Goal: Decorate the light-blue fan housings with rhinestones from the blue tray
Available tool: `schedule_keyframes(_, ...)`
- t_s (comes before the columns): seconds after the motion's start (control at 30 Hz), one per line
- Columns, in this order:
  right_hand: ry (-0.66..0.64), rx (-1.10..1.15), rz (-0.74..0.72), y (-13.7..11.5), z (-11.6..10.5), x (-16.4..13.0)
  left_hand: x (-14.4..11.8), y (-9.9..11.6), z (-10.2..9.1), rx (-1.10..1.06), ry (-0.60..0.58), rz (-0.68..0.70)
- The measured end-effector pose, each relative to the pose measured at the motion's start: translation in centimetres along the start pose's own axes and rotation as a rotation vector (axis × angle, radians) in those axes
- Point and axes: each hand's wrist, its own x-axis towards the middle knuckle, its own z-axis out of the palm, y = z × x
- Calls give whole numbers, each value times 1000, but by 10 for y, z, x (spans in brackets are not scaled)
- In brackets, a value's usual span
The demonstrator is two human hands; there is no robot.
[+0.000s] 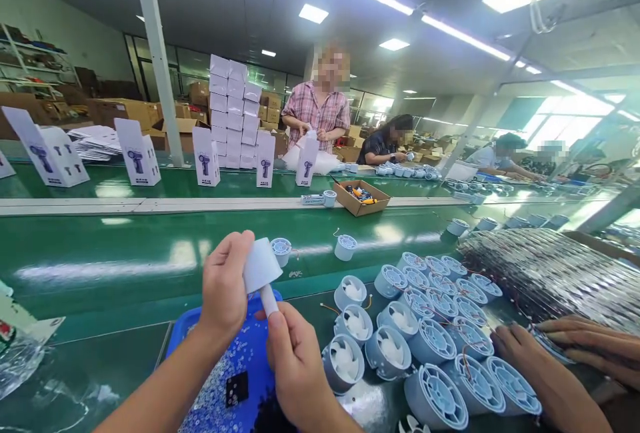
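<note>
My left hand [225,280] is closed around a pale blue fan housing [262,264], held tilted over the far end of a blue tray [179,334]. In my right hand [300,360] is a white rod-shaped piece [269,299], its upper end at the housing's lower side; whether it goes inside is hidden. Small clear parts [215,373] and a black square piece [237,389] lie in the tray. Just behind the held housing, another housing [281,252] stands on the green belt. To the right are several housings with white fan blades [345,361].
Further right stand more wired housings [434,340], beside a co-worker's hands [525,360] and a wide stack of thin parts [550,273]. Across the belt [125,246] are printed boxes [137,160], a cardboard tray [363,198] and several people. Clear plastic [23,353] lies at left.
</note>
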Motion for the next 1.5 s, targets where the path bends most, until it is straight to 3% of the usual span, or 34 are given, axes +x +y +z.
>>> schedule_keyframes(0.07,40,-1,0,-2,-3,2,4,-1,-2,163,-149,77)
schedule_keyframes(0.13,58,-50,-3,-6,-6,4,13,2,-9,309,-293,43)
schedule_keyframes(0.2,75,-92,6,-10,-9,7,29,8,-22,409,-297,-26)
schedule_keyframes(0.3,136,-40,4,-15,-10,7,58,11,-51,704,-90,-3)
schedule_keyframes(0.33,155,-7,-7,-16,-9,6,66,9,-60,853,-76,14)
schedule_keyframes(0.37,164,20,-24,-16,-8,5,73,5,-68,1009,-114,32)
schedule_keyframes(0.43,158,46,-64,-17,-6,2,82,-10,-79,1253,-306,112)
schedule_keyframes(0.5,153,43,-125,-17,-3,-1,87,-27,-80,1461,-390,208)
schedule_keyframes(0.6,189,10,-272,-15,1,-5,87,-43,-60,1672,-371,235)
schedule_keyframes(0.67,244,-18,-370,-11,1,-7,78,-44,-35,1651,-427,350)
schedule_keyframes(0.7,273,-33,-414,-10,0,-6,70,-42,-22,1589,-519,411)
schedule_keyframes(0.83,481,-102,-575,-7,-12,-5,21,-35,17,1139,-1141,474)
schedule_keyframes(0.9,600,-110,-631,-11,-18,-6,-5,-37,24,963,-1263,447)
schedule_keyframes(0.93,624,-89,-631,-13,-20,-7,-15,-39,25,908,-1266,427)
schedule_keyframes(1.03,646,-6,-546,-19,-23,-11,-29,-43,27,791,-1204,368)
schedule_keyframes(1.17,651,45,-508,-19,-22,-21,-10,-30,23,566,-1091,220)
schedule_keyframes(1.23,646,32,-513,-17,-22,-26,9,-16,14,350,-894,53)
schedule_keyframes(1.33,617,-42,-511,-15,-23,-26,37,7,-12,-14,-492,-173)
schedule_keyframes(1.43,464,-106,-375,-15,-21,-15,59,27,-44,-276,-154,-180)
schedule_keyframes(1.5,307,-117,-234,-11,-18,-4,69,36,-65,-356,-11,-150)
